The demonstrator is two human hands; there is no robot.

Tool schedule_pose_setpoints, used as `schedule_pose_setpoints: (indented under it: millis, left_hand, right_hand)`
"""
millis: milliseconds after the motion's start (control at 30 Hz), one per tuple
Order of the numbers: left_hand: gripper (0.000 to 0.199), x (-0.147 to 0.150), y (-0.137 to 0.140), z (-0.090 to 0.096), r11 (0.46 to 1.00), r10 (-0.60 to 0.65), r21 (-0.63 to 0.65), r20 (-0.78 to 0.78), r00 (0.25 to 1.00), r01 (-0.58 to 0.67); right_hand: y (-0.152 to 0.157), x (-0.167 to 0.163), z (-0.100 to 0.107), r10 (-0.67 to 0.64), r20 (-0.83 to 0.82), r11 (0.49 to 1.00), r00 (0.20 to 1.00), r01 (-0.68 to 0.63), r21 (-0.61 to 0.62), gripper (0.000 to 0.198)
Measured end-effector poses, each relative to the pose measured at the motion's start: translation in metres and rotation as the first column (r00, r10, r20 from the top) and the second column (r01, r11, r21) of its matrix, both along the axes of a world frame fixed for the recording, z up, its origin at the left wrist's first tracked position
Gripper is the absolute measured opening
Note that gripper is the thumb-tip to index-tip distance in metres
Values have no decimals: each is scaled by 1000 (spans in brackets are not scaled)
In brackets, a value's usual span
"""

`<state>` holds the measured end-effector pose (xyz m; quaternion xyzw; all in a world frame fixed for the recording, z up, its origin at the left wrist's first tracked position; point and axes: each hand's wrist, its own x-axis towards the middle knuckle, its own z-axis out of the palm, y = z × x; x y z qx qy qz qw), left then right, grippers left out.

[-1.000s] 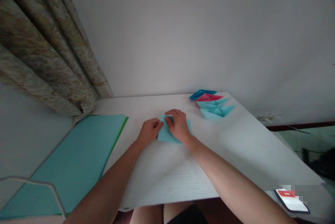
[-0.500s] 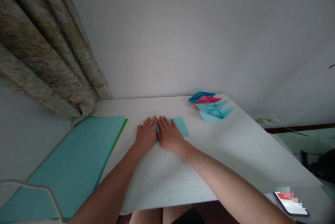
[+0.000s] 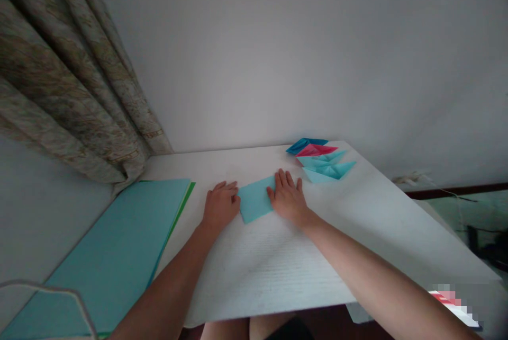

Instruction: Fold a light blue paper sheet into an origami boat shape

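A small light-blue folded paper [image 3: 256, 200] lies flat on the white table, slightly angled. My right hand [image 3: 289, 195] rests on its right end, fingers spread and stretched forward, thumb on the sheet. At the paper's left edge is my left hand [image 3: 221, 205], palm down, with its fingers stretched out and its thumb bent beside the edge. Whether the left thumb touches the paper, I cannot tell. Behind my right hand stand folded paper boats: two light-blue ones, the nearest boat [image 3: 328, 172] among them, a pink boat [image 3: 316, 150] and a dark-blue boat [image 3: 305, 144].
Large coloured sheets [image 3: 107, 255], light blue on top with green beneath, lie at the left. A white cable [image 3: 59, 291] crosses their near corner. A patterned curtain [image 3: 79, 80] hangs at the back left. A partly blurred phone [image 3: 456, 309] is at the lower right.
My right hand has slid right along the paper to its right end, uncovering the middle. The paper has tilted a little, its right end higher. My left hand stays near the left edge.
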<state>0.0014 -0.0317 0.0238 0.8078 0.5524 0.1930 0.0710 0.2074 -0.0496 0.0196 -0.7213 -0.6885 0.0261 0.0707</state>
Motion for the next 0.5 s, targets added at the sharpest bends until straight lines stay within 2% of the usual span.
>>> schedule_pose_setpoints:
  millis: [100, 200, 267, 333, 500]
  left_hand:
    - [25, -3, 6, -3, 989, -128, 102, 183, 975, 110]
    - [19, -2, 9, -8, 944, -324, 145, 245, 914, 296]
    - [26, -2, 10, -13, 917, -399, 89, 218, 891, 389]
    - [35, -3, 9, -16, 902, -426, 0, 152, 892, 431]
    - [48, -1, 3, -17, 912, -401, -137, -91, 912, 387]
  right_hand:
    - [3, -4, 3, -31, -22, 999, 999, 30, -38, 75]
    - [4, -9, 7, 43, -70, 997, 997, -47, -65, 90]
    - [6, -11, 8, 86, -96, 994, 992, -92, -54, 92]
    - [9, -11, 9, 94, -122, 994, 988, -100, -41, 92]
    - [17, -9, 7, 49, -156, 999, 986, -49, 0, 78]
